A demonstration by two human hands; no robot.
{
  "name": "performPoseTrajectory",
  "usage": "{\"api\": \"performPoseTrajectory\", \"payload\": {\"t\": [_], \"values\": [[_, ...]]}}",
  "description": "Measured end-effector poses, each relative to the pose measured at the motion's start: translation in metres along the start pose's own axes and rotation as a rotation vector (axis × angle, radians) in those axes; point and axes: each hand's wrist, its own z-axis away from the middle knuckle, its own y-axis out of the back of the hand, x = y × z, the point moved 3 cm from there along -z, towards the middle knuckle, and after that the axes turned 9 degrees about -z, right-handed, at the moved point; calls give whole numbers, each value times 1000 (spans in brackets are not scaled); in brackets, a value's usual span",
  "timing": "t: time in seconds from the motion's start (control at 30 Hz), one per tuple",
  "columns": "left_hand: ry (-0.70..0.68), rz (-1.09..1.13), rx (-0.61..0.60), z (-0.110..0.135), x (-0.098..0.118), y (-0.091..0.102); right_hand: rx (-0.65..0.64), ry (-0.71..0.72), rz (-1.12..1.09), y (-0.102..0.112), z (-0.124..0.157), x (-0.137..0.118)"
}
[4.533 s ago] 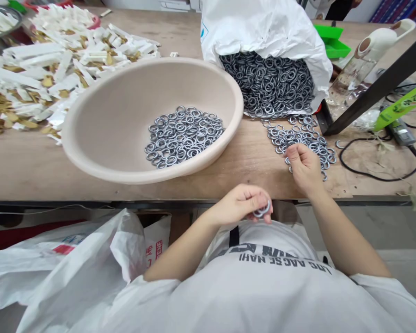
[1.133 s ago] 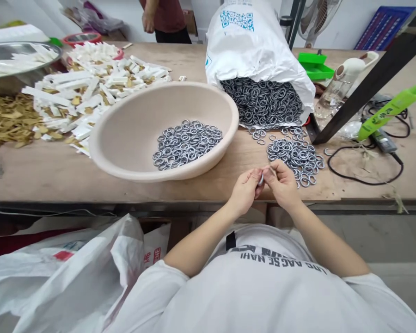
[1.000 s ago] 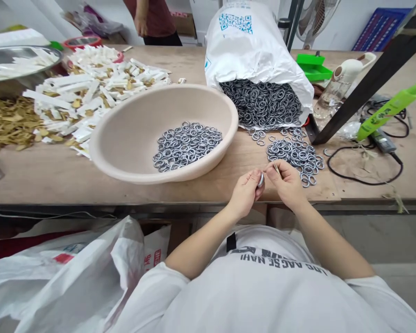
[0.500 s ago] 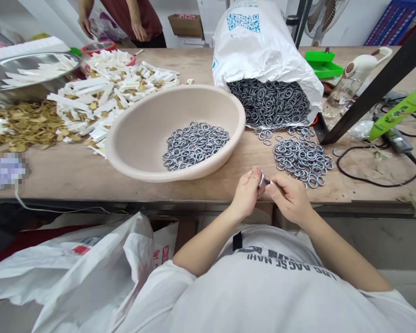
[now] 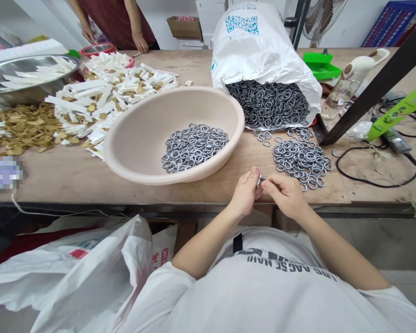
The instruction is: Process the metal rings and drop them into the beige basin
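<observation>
Between the thumb and fingers of my left hand [image 5: 243,193] is a grey metal ring [image 5: 259,179]. Closed just to its right, my right hand [image 5: 287,195] pinches a small, thin dark tool [image 5: 263,180] whose tip meets the ring; the fingers hide most of it, so its kind cannot be made out. Both hands are over the table's front edge. Left of them stands a beige plastic basin [image 5: 131,134] with many such rings [image 5: 194,145] in it. A loose pile of rings [image 5: 300,159] lies on the table just beyond my right hand.
A white sack [image 5: 253,51] lies open, spilling darker rings [image 5: 268,104]. White strips and tan pieces [image 5: 93,101] are heaped at left near a steel bowl [image 5: 17,95]. A slanted black post [image 5: 370,88], glass jug [image 5: 339,95] and black cable [image 5: 370,185] stand right. Another person [image 5: 119,23] is across the table.
The tool's tip has come closer to the ring, with my right fingers nearer my left. The person across the table has shifted slightly left, one hand now resting on the table.
</observation>
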Motion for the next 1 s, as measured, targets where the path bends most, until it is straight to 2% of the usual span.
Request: {"api": "performPoseTrajectory", "payload": {"t": [0.07, 0.17, 0.23, 0.3, 0.43, 0.5, 0.57, 0.67, 0.73, 0.83, 0.93, 1.0], "values": [[-13, -19, -36, 2, 1, 1, 32, -39, 2, 4, -10, 10], [-58, -39, -129, 7, 5, 0, 191, -92, -22, 21, -27, 23], [-83, -18, -117, 9, 7, 2, 268, -91, -79, 29, -32, 23], [-109, -18, -61, 8, 7, 6, 234, -67, -160, 23, -30, 15], [-133, -114, -14, 5, 3, 13, 73, -101, -392, -5, -25, 3], [-148, -170, -20, 7, 3, 16, 116, -118, -409, -6, -38, 10], [-150, -200, -29, 9, 3, 19, 208, -92, -240, 9, -66, 24], [-100, -194, -38, 10, 4, 24, 190, -50, 291, 33, -120, 49], [-60, -173, -41, 11, 5, 27, 146, -83, 488, 39, -148, 65], [-17, -109, -7, 10, 6, 34, 86, -103, 540, 32, -165, 82], [24, 25, 47, 9, 9, 42, 64, -91, 510, 29, -159, 88], [74, 120, 49, 7, 12, 44, 59, -89, 484, 35, -151, 88]]}}
